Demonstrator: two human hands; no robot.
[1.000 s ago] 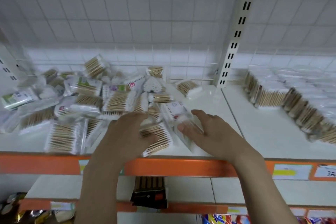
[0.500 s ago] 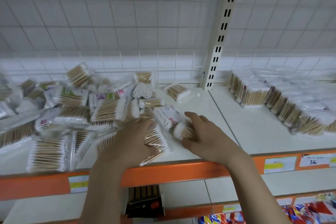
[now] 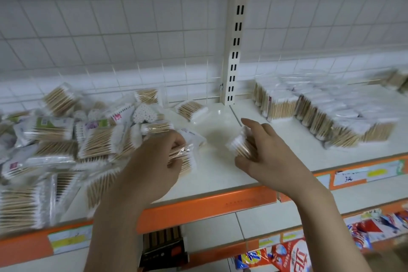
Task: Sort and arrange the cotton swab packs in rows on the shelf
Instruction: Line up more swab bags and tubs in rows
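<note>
White shelf board [image 3: 220, 179] with an orange front edge [image 3: 205, 205], and it's swab city up here. The left hand [image 3: 152, 165] has its fingers curled round a cotton swab pack [image 3: 183, 159] at the right edge of the messy pile [image 3: 66, 139], which sprawls over the whole left side of the shelf, packs lying every which way. The right hand [image 3: 265, 154] is pinching a second pack [image 3: 242, 146] between thumb and fingers, held just above the bare middle of the shelf, white tips pointing left. Pretty blurry, so I can't tell if that pack touches the board.

Right of the slotted upright post [image 3: 236, 51] there's the tidy bit: packs standing in rows [image 3: 320, 117], wooden sticks facing front. Wire grid back panel [image 3: 110, 28] behind everything. Price labels [image 3: 353, 175] are stuck on the orange strip. A lower shelf shows red and blue packets [image 3: 293, 256] and a dark box [image 3: 163, 247].
</note>
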